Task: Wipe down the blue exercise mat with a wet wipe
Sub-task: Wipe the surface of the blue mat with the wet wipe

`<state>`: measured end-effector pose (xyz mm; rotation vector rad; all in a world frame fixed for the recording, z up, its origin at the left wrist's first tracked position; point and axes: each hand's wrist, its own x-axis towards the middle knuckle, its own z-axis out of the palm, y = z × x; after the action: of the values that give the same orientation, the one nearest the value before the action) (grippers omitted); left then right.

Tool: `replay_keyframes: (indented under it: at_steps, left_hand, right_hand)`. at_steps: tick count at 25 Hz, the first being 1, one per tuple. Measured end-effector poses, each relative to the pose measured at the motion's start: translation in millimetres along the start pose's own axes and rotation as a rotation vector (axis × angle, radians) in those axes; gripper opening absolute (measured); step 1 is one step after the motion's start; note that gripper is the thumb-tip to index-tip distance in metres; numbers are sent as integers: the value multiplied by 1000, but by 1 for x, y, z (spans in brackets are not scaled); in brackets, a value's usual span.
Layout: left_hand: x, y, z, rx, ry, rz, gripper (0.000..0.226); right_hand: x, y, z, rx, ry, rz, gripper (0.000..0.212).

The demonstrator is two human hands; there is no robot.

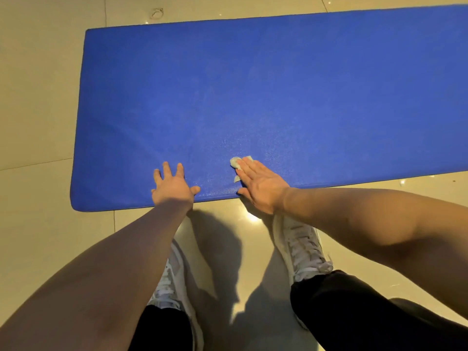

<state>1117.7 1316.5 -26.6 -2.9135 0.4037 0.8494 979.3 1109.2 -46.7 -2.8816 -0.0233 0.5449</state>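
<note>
Sneakers [301, 244] on floor [38, 97] | my left grip [173, 187] splayed flat on blue mat [253, 84] | right grip [260, 186] flat, pressing wet wipe [235, 162]

The floor [38, 102] was laid with glossy beige tiles with thin dark joints, and small glints of light showed on it. A blue mat [253, 97] lay flat on the tiles, running from the left out past the right edge of view. Just short of its near edge stood a white left shoe [167, 282] and a white right shoe [301, 247], with shadow on the tiles between them. Beyond the mat's far left corner lay a small pale ring [157, 13], too small to identify.
</note>
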Motion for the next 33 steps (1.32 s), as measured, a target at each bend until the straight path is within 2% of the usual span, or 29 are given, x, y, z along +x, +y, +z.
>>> replay_keyframes:
  at_steps: [4,8,10,14,19,27,33]
  left_hand:
    - [-6,0,-1,16,-3,10,79]
    - [-3,1,-2,40,1,1,80]
    - [-2,0,-1,57,-6,2,80]
    - [0,1,-1,80,-2,-14,81]
    - [2,5,1,90,-21,-42,80]
    - [2,11,-2,147,-45,-70,79]
    - [2,9,1,132,-34,-62,80]
  right_hand:
    - [-22,34,2,24,-59,167,72]
    - [-21,8,0,99,-49,295,73]
    - [-13,-22,4,115,-39,229,73]
    - [12,-61,13,97,-44,-64,71]
    - [7,-13,15,45,-23,-320,67]
    - [-36,67,9,10,-32,-414,60]
    - [-28,60,14,6,-1,-422,61]
